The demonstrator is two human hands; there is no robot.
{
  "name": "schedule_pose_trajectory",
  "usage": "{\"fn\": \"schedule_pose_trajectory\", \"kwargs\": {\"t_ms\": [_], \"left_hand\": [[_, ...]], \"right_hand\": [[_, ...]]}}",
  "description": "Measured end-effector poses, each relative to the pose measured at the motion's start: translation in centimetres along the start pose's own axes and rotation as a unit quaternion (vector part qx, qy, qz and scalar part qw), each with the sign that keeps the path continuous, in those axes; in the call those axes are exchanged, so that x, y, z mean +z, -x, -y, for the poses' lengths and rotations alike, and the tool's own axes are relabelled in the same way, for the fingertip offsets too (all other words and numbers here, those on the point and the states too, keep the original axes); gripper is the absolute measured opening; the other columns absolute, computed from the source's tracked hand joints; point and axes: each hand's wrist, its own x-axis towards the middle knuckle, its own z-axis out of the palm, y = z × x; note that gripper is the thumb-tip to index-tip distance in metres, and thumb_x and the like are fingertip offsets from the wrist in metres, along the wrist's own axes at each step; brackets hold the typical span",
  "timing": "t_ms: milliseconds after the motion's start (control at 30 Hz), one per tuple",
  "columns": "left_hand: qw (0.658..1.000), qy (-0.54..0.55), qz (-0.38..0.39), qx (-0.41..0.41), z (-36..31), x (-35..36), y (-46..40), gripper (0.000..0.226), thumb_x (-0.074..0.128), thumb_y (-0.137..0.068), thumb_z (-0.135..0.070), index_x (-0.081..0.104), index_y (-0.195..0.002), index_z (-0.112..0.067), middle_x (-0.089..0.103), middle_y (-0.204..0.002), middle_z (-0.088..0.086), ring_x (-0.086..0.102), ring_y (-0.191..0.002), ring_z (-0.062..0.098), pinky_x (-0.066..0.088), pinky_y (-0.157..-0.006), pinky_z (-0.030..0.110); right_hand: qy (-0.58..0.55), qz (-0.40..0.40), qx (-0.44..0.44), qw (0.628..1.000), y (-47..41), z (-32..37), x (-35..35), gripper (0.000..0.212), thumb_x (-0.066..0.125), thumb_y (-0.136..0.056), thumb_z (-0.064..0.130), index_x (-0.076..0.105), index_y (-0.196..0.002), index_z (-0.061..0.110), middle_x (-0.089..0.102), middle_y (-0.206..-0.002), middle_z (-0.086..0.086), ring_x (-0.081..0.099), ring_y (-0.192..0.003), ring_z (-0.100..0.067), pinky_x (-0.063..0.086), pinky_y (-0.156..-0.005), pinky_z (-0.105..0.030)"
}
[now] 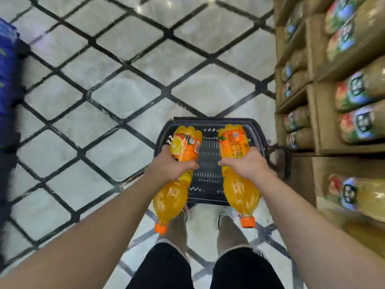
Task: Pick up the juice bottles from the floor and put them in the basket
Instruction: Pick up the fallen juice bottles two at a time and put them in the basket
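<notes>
Tiled shop floor [116, 94], shelves [312, 80] at right. Left hand [169, 163] grips one bottle [177, 174]; right hand [242, 164] grips the other bottle [237, 170]. Both bottles hang above the basket [208, 124], caps toward the person. Pickup done; lowering and release remain.

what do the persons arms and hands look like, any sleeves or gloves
Both forearms are bare to the frame edge, with no sleeves in view. The left hand and right hand are bare too: no gloves, rings, watch or wristband visible.
</notes>
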Motion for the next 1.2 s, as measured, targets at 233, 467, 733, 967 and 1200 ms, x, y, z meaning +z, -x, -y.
{"fn": "schedule_pose_trajectory", "kwargs": {"t_ms": [233,467,733,967,1200], "left_hand": [[0.994,-0.087,0.055,0.026,2.4,8.1,-16.6,0.099,0.088,-0.058,-0.064,0.046,-0.139,-0.025,0.062,-0.124,0.004,0.062,-0.111,0.030,0.055,-0.094,0.044],[0.983,-0.164,0.075,0.042,4.2,16.3,-31.5,0.107,0.084,-0.062,-0.065,0.038,-0.149,-0.023,0.058,-0.134,0.007,0.058,-0.121,0.034,0.053,-0.095,0.045],[0.976,-0.206,0.049,0.057,7.2,24.0,-42.2,0.124,0.083,-0.070,-0.063,0.017,-0.163,-0.016,0.054,-0.146,0.014,0.052,-0.135,0.037,0.049,-0.100,0.044],[0.974,-0.201,0.056,0.091,10.0,27.9,-46.0,0.121,0.089,-0.073,-0.052,0.011,-0.161,-0.023,0.048,-0.149,0.016,0.053,-0.135,0.039,0.047,-0.106,0.047],[0.956,-0.251,0.107,0.104,8.1,26.4,-44.6,0.103,0.085,-0.082,-0.037,0.017,-0.160,-0.024,0.051,-0.146,0.016,0.054,-0.130,0.041,0.050,-0.104,0.049]], "right_hand": [[-0.144,0.005,0.119,0.982,-15.6,-4.8,12.2,0.121,0.083,-0.027,0.071,0.057,-0.132,0.019,0.070,-0.114,-0.008,0.070,-0.098,-0.032,0.059,-0.088,-0.048],[-0.267,-0.050,0.171,0.947,-27.9,-6.1,20.0,0.117,0.087,-0.047,0.062,0.041,-0.146,0.018,0.062,-0.128,-0.008,0.063,-0.110,-0.036,0.052,-0.099,-0.052],[-0.288,-0.154,0.193,0.925,-39.2,-9.4,28.0,0.108,0.083,-0.074,0.053,0.021,-0.156,0.020,0.052,-0.145,-0.015,0.057,-0.125,-0.040,0.044,-0.096,-0.045],[-0.300,-0.134,0.202,0.923,-43.6,-11.4,32.4,0.113,0.083,-0.078,0.052,0.010,-0.156,0.016,0.043,-0.151,-0.017,0.052,-0.131,-0.040,0.041,-0.107,-0.049],[-0.217,-0.069,0.188,0.955,-42.7,-11.2,30.2,0.103,0.078,-0.086,0.042,0.009,-0.158,0.017,0.045,-0.148,-0.019,0.053,-0.127,-0.042,0.046,-0.105,-0.050]]}}
